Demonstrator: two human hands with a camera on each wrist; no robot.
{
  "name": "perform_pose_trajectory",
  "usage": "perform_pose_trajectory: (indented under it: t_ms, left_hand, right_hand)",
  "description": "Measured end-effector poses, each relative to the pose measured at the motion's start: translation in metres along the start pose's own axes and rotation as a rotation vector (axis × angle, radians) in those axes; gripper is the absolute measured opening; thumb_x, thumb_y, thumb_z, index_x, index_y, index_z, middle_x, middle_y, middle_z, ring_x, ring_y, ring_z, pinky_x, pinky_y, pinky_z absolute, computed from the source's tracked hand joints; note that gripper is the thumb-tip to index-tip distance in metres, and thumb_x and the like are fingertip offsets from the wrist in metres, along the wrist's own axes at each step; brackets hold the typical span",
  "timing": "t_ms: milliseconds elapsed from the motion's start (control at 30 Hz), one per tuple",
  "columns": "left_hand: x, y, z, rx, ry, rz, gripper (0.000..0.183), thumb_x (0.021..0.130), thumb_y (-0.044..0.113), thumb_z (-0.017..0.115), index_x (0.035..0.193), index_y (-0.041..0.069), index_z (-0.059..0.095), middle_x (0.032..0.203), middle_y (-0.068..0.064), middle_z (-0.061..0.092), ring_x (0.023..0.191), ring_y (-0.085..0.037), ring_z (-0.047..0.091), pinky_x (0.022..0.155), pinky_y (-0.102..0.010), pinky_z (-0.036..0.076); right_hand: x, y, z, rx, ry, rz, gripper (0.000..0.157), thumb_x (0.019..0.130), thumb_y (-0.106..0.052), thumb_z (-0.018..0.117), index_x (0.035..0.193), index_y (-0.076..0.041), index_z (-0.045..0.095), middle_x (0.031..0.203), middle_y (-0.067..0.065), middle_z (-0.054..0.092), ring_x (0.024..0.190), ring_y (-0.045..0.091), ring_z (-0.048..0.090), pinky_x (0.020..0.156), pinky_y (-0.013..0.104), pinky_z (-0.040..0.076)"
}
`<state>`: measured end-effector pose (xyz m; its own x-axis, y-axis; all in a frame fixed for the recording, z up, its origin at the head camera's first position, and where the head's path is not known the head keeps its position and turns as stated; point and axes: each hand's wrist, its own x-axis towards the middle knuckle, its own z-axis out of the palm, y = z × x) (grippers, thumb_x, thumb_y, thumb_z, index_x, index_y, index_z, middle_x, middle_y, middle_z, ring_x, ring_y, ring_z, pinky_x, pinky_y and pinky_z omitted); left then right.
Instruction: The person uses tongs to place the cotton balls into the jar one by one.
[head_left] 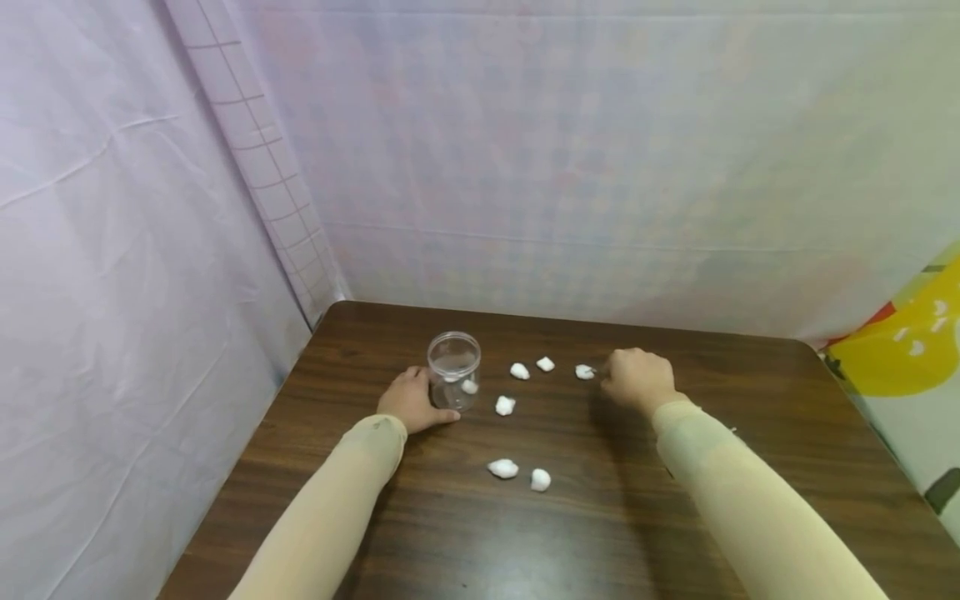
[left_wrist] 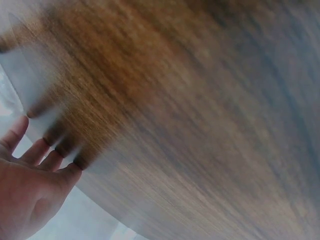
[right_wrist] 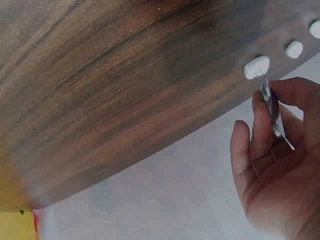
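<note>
A clear plastic jar point(head_left: 454, 354) stands open-topped on the table's left part, with white cotton balls point(head_left: 469, 387) inside it. My left hand point(head_left: 417, 402) holds the jar low on its left side, thumb across the front; its fingers point(left_wrist: 51, 159) show in the left wrist view. My right hand point(head_left: 639, 379) pinches metal tweezers point(right_wrist: 270, 100) between thumb and fingers. The tweezers' tips meet a cotton ball point(right_wrist: 257, 67), the rightmost one on the table point(head_left: 584, 372).
Several other cotton balls lie loose on the brown wooden table point(head_left: 450, 533): two toward the back point(head_left: 520, 371), one right of the jar point(head_left: 505, 406), two nearer the front point(head_left: 503, 468). A pale curtain point(head_left: 570, 167) hangs behind the table's back edge.
</note>
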<state>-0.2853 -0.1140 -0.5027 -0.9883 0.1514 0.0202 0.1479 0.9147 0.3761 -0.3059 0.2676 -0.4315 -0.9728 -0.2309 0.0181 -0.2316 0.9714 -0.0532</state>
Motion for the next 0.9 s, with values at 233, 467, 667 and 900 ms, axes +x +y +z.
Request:
perform_pose_trajectory:
  t_ms: [233, 467, 667, 900]
  left_hand:
    - [-0.0002, -0.0007, 0.0018, 0.011, 0.003, 0.001, 0.096, 0.07, 0.065, 0.081, 0.139, 0.004, 0.051, 0.139, -0.015, 0.051, 0.128, -0.036, 0.049, 0.103, -0.052, 0.044]
    - [0.0012, -0.0018, 0.0026, 0.01, 0.014, 0.007, 0.095, 0.07, 0.065, 0.08, 0.138, 0.005, 0.052, 0.138, -0.015, 0.052, 0.127, -0.036, 0.05, 0.102, -0.051, 0.044]
    - [0.0018, -0.0014, 0.0023, 0.018, 0.013, 0.015, 0.097, 0.07, 0.066, 0.08, 0.139, 0.004, 0.051, 0.139, -0.016, 0.051, 0.128, -0.036, 0.049, 0.103, -0.05, 0.044]
    - [0.0013, -0.0016, 0.0019, 0.013, 0.008, 0.013, 0.096, 0.07, 0.066, 0.08, 0.138, 0.004, 0.052, 0.139, -0.016, 0.051, 0.127, -0.036, 0.049, 0.103, -0.05, 0.043]
  right_hand:
    - [-0.0007, -0.0006, 0.0028, -0.009, -0.003, 0.003, 0.015, 0.078, -0.017, 0.062, 0.064, -0.016, 0.061, 0.064, 0.002, 0.056, 0.058, 0.024, 0.05, 0.047, 0.046, 0.045]
    - [0.001, -0.0006, 0.0024, -0.029, -0.027, 0.009, 0.011, 0.081, -0.016, 0.062, 0.072, -0.013, 0.067, 0.068, 0.002, 0.059, 0.058, 0.023, 0.052, 0.046, 0.044, 0.045]
    - [0.0016, 0.0014, 0.0044, -0.029, 0.007, 0.019, 0.011, 0.08, -0.015, 0.062, 0.07, -0.014, 0.066, 0.066, 0.003, 0.058, 0.057, 0.025, 0.052, 0.046, 0.045, 0.045]
    - [0.0024, 0.0054, 0.0059, -0.032, 0.035, 0.022, 0.01, 0.079, -0.016, 0.063, 0.069, -0.015, 0.066, 0.066, 0.003, 0.058, 0.057, 0.025, 0.052, 0.046, 0.045, 0.045]
